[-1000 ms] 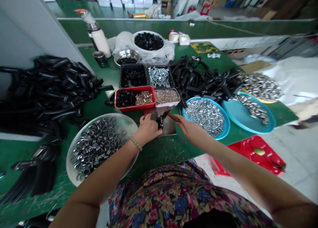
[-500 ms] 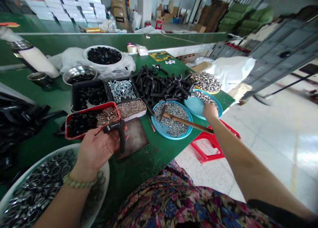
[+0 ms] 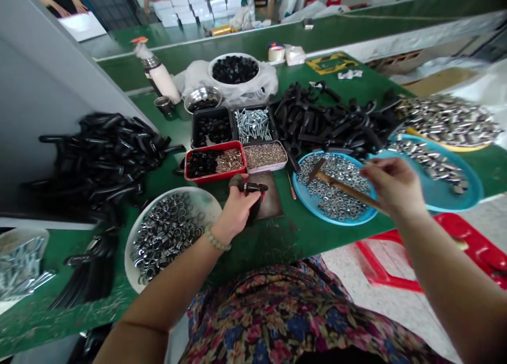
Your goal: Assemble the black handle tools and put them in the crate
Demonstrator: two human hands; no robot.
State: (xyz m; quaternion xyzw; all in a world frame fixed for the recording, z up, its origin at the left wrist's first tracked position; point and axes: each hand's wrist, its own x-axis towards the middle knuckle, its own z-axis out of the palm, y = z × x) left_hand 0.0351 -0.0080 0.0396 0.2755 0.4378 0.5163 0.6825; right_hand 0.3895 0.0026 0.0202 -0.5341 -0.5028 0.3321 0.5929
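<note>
My left hand [image 3: 235,213] is closed round a black plastic handle piece [image 3: 255,187] with small white lettering, above a flat metal plate [image 3: 272,197]. My right hand [image 3: 398,187] is raised with thumb and fingers pinched together. A small pale bit shows at its fingertips, too unclear to name. Under and beyond that hand lies a blue tray [image 3: 439,197] with shiny metal barrels [image 3: 435,160]. Left of it, a hammer [image 3: 344,187] with a wooden handle rests across a blue tray of small nuts [image 3: 336,208].
A white basin of metal rings [image 3: 214,205] sits by my left forearm. Ahead are a red tray [image 3: 216,178], a box of tiny brass-coloured parts [image 3: 265,155], a black tray of screws [image 3: 253,125] and piled black handles [image 3: 328,121]. A red stool [image 3: 412,285] stands at the right.
My right hand has lifted from the barrels and come back toward the nuts tray. My left hand has turned over and wrapped round the black handle piece. The view has swung left.
</note>
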